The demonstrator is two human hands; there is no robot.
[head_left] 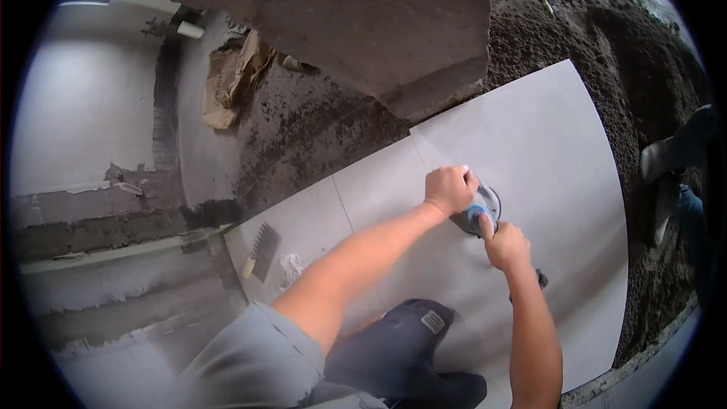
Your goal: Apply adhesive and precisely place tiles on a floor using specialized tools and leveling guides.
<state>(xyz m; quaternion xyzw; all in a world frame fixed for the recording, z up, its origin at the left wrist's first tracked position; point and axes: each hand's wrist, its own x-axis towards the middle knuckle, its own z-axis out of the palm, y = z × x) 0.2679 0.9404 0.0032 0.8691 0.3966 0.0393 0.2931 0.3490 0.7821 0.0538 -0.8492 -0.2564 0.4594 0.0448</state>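
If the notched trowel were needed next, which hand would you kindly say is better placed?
Probably the left hand: the notched trowel lies to the person's left, nearer this hand. The right hand is farther across. Both are on the round tool, so either must let go first.

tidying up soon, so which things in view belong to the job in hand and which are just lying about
Seem part of the job:
grey-and-blue tool, in the left grip and right grip
large pale tile beneath it

Seem to be just lying about:
notched trowel, idle but possibly for this job
crumpled white bit, too unclear to name
crumpled brown bag
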